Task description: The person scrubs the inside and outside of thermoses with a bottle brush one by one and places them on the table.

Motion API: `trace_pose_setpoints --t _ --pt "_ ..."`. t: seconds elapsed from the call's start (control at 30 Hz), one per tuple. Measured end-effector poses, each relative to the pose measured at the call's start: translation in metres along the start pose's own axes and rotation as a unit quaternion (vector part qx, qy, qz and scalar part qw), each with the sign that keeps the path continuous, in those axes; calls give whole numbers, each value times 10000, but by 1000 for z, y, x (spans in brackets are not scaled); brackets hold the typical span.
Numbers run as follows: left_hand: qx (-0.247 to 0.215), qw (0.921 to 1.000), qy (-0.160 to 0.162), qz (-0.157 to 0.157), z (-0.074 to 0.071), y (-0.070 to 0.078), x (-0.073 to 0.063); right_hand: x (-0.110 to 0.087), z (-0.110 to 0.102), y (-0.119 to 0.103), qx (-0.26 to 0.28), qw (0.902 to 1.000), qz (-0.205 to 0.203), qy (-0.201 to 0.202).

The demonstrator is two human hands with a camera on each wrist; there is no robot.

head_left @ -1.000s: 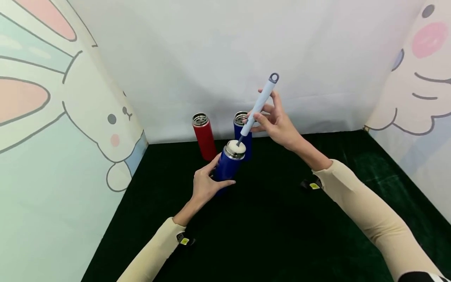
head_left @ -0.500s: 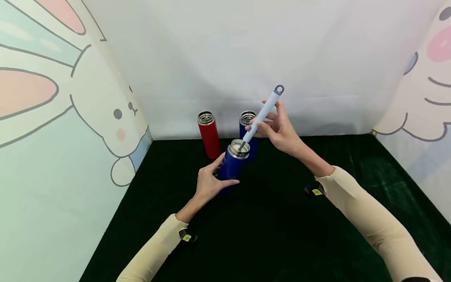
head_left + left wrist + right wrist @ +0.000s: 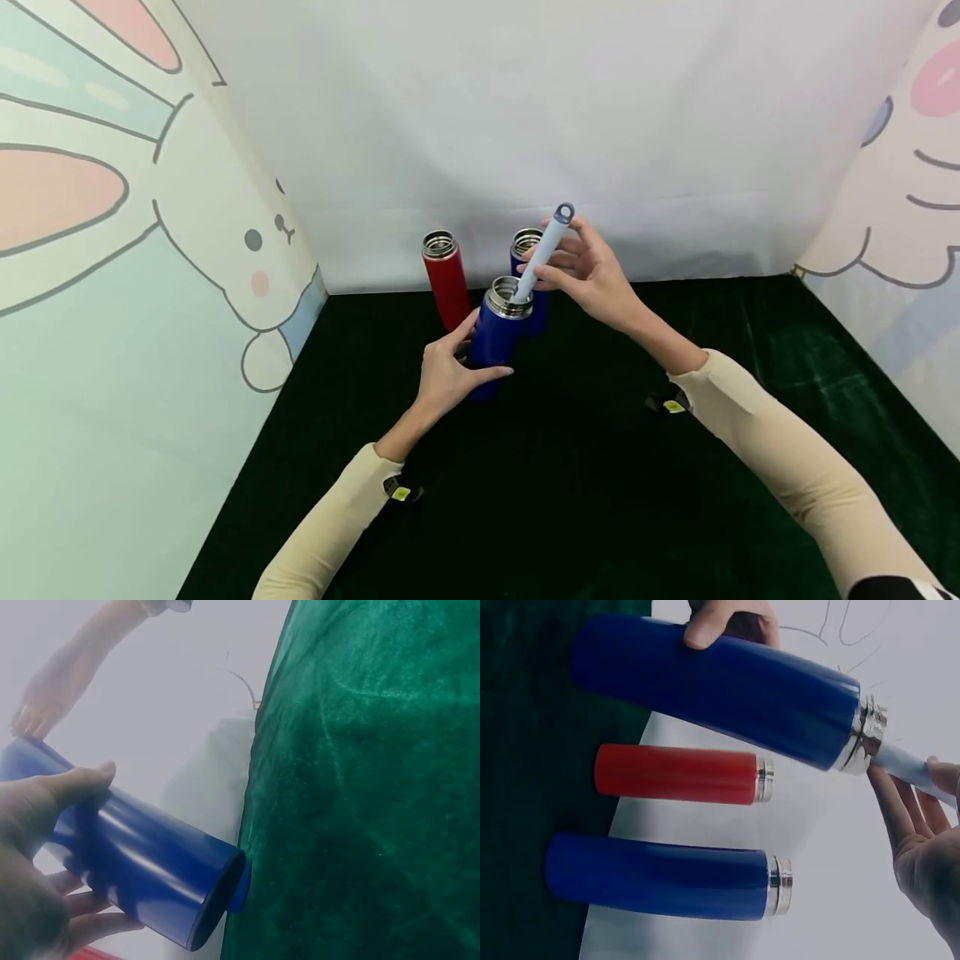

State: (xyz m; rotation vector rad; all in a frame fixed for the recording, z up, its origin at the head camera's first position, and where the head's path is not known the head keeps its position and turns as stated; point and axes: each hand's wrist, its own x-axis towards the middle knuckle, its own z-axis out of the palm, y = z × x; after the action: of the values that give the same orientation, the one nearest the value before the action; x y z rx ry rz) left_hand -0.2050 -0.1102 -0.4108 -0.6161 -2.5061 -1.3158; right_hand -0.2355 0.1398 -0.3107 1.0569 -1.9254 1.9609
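Note:
My left hand (image 3: 444,372) grips a blue steel bottle (image 3: 493,337) round its body and holds it tilted, its open silver neck up and to the right. In the left wrist view that bottle (image 3: 142,847) shows its flat base. Between thumb and fingers, my right hand (image 3: 592,279) pinches the light-blue handle of a bottle brush (image 3: 543,254), which has a grey loop at its top end. The handle's lower end is at the bottle mouth; the brush head is hidden inside. The right wrist view shows the handle (image 3: 906,765) running into the silver neck.
Behind the held bottle stand a red bottle (image 3: 447,287) and a second blue bottle (image 3: 537,310), both upright with open silver necks. Dark green cloth (image 3: 600,467) covers the table. A white wall (image 3: 480,108) rises at the back, with rabbit-printed panels (image 3: 217,242) at the sides.
The brush has gone down into the bottle: its white sponge head showed at the mouth a second ago, then only the grey stem, now the handle is at the rim. The right hand has lowered.

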Motion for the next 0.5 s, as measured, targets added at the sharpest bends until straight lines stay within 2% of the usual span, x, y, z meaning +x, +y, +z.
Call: trace_pose_setpoints --t 0.1,0.33,0.5 --pt "49 10000 -25 57 0 -1 -1 1 -5 -2 121 9999 72 -25" --pt "218 9996 -67 173 0 -1 -3 1 -11 -13 295 9991 64 305" --pt "232 9996 -59 172 1 0 -4 1 -17 -21 478 9983 39 333"
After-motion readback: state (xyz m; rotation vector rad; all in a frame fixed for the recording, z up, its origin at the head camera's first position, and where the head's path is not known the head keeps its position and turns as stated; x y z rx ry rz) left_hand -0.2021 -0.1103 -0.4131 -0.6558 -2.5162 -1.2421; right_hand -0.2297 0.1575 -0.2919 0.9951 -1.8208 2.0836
